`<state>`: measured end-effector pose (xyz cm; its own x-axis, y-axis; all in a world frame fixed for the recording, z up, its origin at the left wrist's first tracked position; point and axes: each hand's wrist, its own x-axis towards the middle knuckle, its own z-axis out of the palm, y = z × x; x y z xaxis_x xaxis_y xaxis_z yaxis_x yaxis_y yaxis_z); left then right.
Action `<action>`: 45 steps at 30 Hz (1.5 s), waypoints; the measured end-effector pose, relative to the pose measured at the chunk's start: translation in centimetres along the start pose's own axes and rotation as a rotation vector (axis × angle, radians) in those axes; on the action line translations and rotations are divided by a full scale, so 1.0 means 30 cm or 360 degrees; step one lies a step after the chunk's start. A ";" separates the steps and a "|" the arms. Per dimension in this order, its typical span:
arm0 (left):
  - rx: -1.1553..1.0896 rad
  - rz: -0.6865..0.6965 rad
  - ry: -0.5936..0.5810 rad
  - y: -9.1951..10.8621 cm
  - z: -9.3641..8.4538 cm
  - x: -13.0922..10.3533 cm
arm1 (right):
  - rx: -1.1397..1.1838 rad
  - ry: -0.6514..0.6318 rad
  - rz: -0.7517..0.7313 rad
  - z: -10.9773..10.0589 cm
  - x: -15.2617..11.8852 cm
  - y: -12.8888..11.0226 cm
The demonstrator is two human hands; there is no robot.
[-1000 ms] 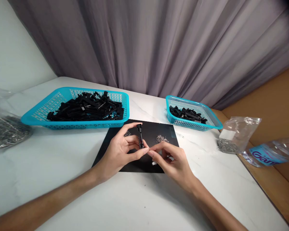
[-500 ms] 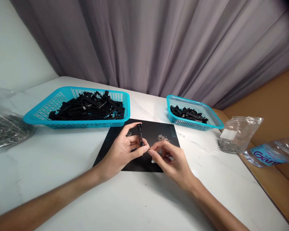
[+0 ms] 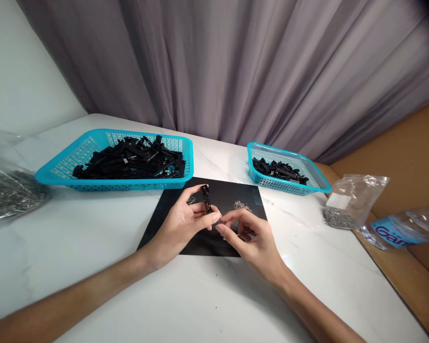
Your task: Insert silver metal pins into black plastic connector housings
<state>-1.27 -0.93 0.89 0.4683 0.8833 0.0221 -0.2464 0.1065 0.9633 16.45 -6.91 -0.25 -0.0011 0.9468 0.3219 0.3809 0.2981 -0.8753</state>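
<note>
Between the thumb and fingers of my left hand (image 3: 186, 216) a slim black plastic part (image 3: 206, 197) stands nearly upright above the black mat (image 3: 196, 245). My right hand (image 3: 252, 233) is pinched close to the part's lower end. A thin metal tool (image 3: 245, 234) shows across its palm; its exact kind is too small to make out. The fingertips of both hands almost meet, hiding whatever is between them. Small shiny metal pieces lie in a pile (image 3: 242, 206) beyond my right hand, and another pile (image 3: 191, 200) is partly covered by my left hand.
A large blue basket (image 3: 114, 182) of black plastic parts stands at the back left, a smaller blue basket (image 3: 289, 187) at the back right. Clear bags of metal pieces sit at left (image 3: 16, 193) and right (image 3: 339, 216). A plastic bottle (image 3: 396, 231) lies at the right edge.
The black part has tilted slightly and shifted a little left in my left hand. My right hand has turned slightly and moved a little left, showing more of the thin tool.
</note>
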 end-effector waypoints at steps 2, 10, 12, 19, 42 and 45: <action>-0.0019 -0.0002 -0.0003 0.001 0.003 0.001 | 0.0050 0.0016 0.0043 0.008 0.000 -0.003; 0.0097 0.0061 -0.0069 -0.015 -0.009 0.004 | 0.0045 0.0208 0.0000 0.015 -0.008 -0.016; 0.0260 0.0105 -0.0160 -0.024 -0.024 0.007 | -0.0059 0.0254 -0.0092 -0.001 0.001 -0.015; 0.1080 0.0444 -0.0309 -0.026 -0.070 0.015 | -0.0433 0.0318 -0.0419 -0.055 0.032 0.004; 0.1450 0.0782 -0.0307 -0.047 -0.064 0.007 | -0.1212 0.0420 -0.0890 -0.012 0.021 0.031; 0.1479 0.0787 -0.0314 -0.052 -0.062 0.005 | -0.1417 0.0389 -0.0921 -0.012 0.014 0.007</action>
<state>-2.41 -0.12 -1.09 0.6430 0.6347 0.4287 0.2574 -0.7062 0.6595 16.87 -6.49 -0.17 -0.2493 0.6120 0.7505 0.9151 0.4026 -0.0243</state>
